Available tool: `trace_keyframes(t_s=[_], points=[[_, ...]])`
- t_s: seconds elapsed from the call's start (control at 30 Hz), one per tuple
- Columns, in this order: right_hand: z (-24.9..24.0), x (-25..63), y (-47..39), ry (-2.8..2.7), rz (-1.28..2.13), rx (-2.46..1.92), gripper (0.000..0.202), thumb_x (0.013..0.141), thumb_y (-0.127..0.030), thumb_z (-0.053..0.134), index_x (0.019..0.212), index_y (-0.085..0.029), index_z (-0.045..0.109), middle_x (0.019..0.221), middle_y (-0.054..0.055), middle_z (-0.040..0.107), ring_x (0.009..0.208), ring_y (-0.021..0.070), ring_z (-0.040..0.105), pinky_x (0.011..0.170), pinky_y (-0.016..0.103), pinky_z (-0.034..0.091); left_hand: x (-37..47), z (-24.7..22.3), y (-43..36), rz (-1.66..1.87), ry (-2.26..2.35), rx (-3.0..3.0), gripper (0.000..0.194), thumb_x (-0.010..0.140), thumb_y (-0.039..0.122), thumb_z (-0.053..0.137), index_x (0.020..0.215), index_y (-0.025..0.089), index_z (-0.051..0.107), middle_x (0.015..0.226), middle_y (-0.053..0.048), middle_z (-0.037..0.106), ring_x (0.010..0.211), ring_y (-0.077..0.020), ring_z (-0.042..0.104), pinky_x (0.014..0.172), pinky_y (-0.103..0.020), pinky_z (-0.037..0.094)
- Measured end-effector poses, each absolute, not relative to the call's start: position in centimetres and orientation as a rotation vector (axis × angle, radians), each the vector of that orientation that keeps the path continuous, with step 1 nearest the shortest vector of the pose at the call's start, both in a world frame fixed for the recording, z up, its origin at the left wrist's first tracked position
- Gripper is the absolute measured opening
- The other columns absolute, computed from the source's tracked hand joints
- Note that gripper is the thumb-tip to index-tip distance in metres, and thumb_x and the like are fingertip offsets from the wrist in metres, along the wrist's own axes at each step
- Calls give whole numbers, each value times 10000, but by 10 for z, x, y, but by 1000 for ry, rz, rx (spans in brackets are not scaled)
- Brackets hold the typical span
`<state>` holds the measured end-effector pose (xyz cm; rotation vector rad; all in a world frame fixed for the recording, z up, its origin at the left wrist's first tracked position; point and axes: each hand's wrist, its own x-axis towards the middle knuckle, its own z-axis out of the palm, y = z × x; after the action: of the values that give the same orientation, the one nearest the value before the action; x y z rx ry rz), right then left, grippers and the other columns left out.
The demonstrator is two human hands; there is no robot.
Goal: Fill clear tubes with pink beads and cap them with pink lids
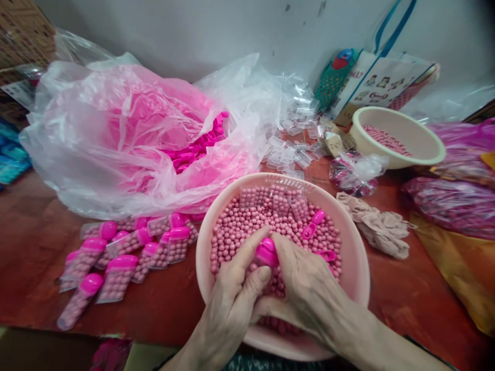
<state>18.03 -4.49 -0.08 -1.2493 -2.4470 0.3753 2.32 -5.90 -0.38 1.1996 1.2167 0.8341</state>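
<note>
Both my hands meet over a pink basin (358, 268) of small pink balls (235, 221). Between the fingers of my left hand (237, 286) and my right hand (305, 278) is a clear container with a bright pink cap (266, 252), its lower part mostly hidden. Filled clear containers (253, 197) without caps lie on the balls at the basin's back. Loose pink caps (309, 230) rest on the balls at the right. Left of the basin, several filled containers with pink caps (118, 278) lie in a group on the red-brown table (162, 304).
A large plastic bag (96, 139) of pink caps fills the back left. Clear empty containers (288, 154) are scattered behind the basin. At the right are a cream bowl (402, 159), beige gloves (379, 226) and purple bags (452, 203). A printed bag (379, 85) leans on the wall.
</note>
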Motion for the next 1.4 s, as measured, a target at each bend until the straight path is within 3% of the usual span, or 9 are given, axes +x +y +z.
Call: trace_keyframes(t_s=[0.17,0.33,0.5,0.67,0.9,1.03,1.2,1.3,1.4], points=[[-5,176,-44,-2446,199,-1242,317,839,-475,509,876,-169,437,794,71,555,668,211,550,561,314,462,23,-4,-62,858,1278,1349,415,924,286,468,1339,296,457,1281,-4,555,1164,-197,485,1013,-283,326],[-6,170,-41,-2508,-70,-1192,292,865,-428,412,757,-162,464,594,39,518,457,185,510,398,277,322,22,-1,-60,808,1230,1299,340,922,304,475,1256,268,522,906,-4,629,786,-152,568,739,-249,426],[-6,166,-39,-2506,23,-1177,239,843,-328,364,704,-167,472,544,46,522,423,194,524,382,276,273,22,-4,-55,857,1098,1087,298,892,331,525,1167,220,553,562,59,433,474,-86,389,477,-196,336],[0,161,-40,-2375,256,-1224,290,803,-445,429,738,-165,472,582,32,523,429,179,494,392,280,291,21,-7,-54,897,1116,953,322,867,340,569,1167,228,534,675,33,529,507,-73,420,463,-169,333],[9,167,-40,-2203,747,-1451,575,728,-401,636,1189,-176,374,744,-13,596,554,173,551,505,271,375,21,-5,-54,1000,1019,781,415,885,419,527,1259,246,487,805,-18,603,701,-142,557,649,-226,462],[8,168,-44,-2185,716,-1494,449,703,-419,656,1017,-175,448,706,-7,583,571,186,559,509,275,368,24,-4,-52,1041,1026,788,462,862,536,489,1171,199,552,775,-40,607,644,-150,551,562,-225,447],[3,158,-50,-2316,482,-1308,214,687,-295,588,805,-179,453,584,-23,516,416,146,455,412,272,308,22,-2,-56,881,1077,853,253,839,363,613,1042,229,541,601,63,499,481,-58,418,456,-146,329],[1,159,-48,-2340,460,-1154,288,764,-321,575,968,-140,481,740,47,616,577,195,580,475,286,426,20,2,-66,952,1159,826,227,818,354,634,984,229,541,585,65,512,466,-60,432,441,-146,336],[2,167,-48,-2375,446,-1048,593,828,-333,577,1311,-104,321,995,115,650,877,246,634,689,334,524,8,6,-75,1209,1438,803,292,781,355,663,1015,238,533,652,41,590,482,-92,507,454,-176,409]])
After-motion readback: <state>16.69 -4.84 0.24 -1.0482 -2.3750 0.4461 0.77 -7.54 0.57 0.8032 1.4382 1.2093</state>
